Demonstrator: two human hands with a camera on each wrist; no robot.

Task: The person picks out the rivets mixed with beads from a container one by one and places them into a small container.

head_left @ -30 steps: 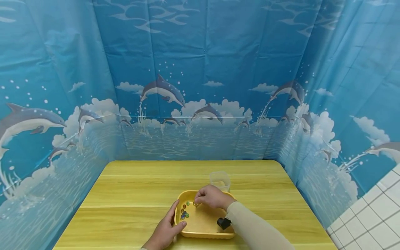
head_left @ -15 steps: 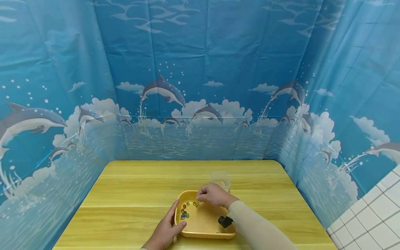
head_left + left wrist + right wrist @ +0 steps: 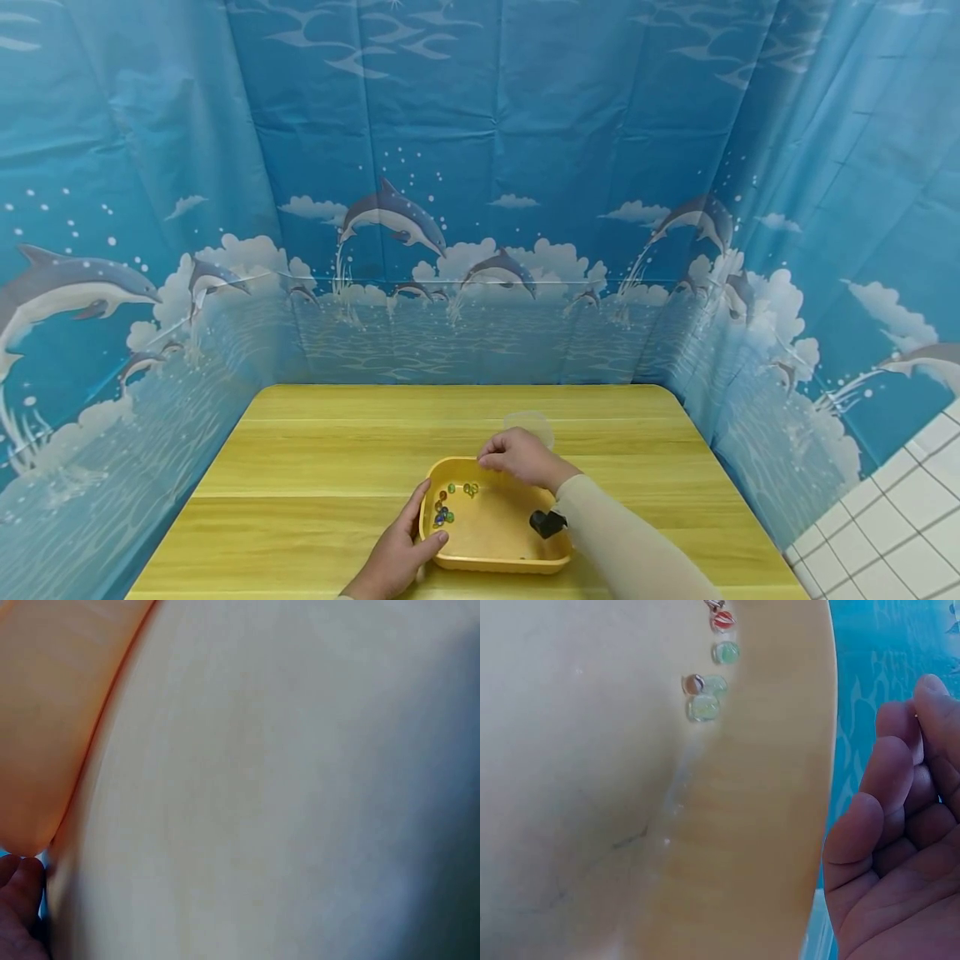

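My left hand (image 3: 396, 553) grips a yellow-orange plastic tray (image 3: 498, 564) at its left side, thumb by the near rim and fingers along the outer wall. Several glass marbles (image 3: 442, 517) lie inside along the left wall. More marbles (image 3: 470, 489) rest near the far wall. My right hand (image 3: 522, 455) is above the tray's far rim, apart from the marbles. In the right wrist view its fingers (image 3: 889, 776) are loosely bent, and no marble shows between them. Just behind that hand stands a clear plastic container (image 3: 534, 423), partly hidden by it.
A wood-grain table (image 3: 337, 467) carries everything. A small black device (image 3: 547, 523) sits at my right wrist, over the tray. Blue dolphin-print curtains (image 3: 480, 167) stand behind and at both sides. White tiles (image 3: 892, 508) show at the lower right.
My right hand has drawn away from the far marbles, moving up and a little right toward the clear container, and now covers more of it. The left hand stays in place.
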